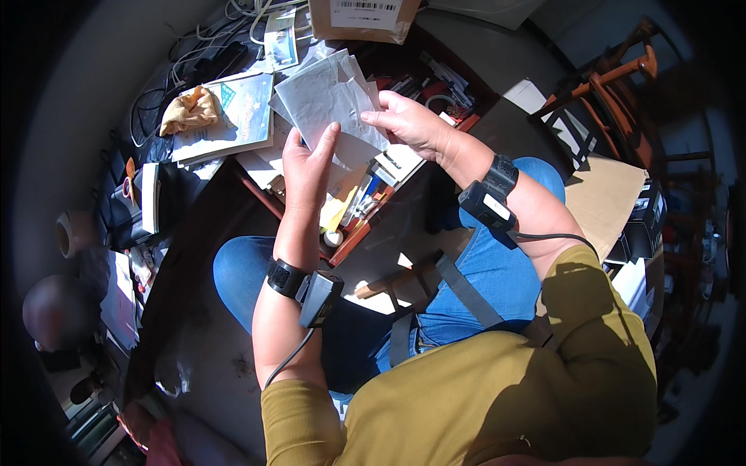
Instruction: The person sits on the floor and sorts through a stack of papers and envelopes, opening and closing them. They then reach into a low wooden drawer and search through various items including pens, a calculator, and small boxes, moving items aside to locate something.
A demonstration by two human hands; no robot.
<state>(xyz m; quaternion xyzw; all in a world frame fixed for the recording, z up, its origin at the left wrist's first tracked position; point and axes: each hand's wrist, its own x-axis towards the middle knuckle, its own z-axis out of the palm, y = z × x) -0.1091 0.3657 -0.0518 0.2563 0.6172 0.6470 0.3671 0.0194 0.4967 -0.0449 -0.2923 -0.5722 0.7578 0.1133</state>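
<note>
A few white paper sheets, creased and slightly fanned (pixel 326 93), are held up over an open desk drawer. My left hand (pixel 309 160) grips their lower left edge, thumb on top. On the right edge, my right hand (pixel 408 122) pinches them between thumb and fingers. Below the sheets, the wooden drawer (pixel 349 247) holds pens, a yellow paper piece (pixel 333 211), a small white round object (pixel 333 238) and other small items. Left of the sheets lies a stack of booklets (pixel 250 128) with a crumpled yellow cloth (pixel 189 110) on it.
A cardboard box (pixel 361 35) stands at the back of the desk, near tangled white cables (pixel 201 46). Another open drawer (pixel 466 119) with pens lies to the right. Wooden chairs (pixel 623 70) and a cardboard sheet (pixel 603 201) are at the right. Scissors (pixel 128 186) lie at the left.
</note>
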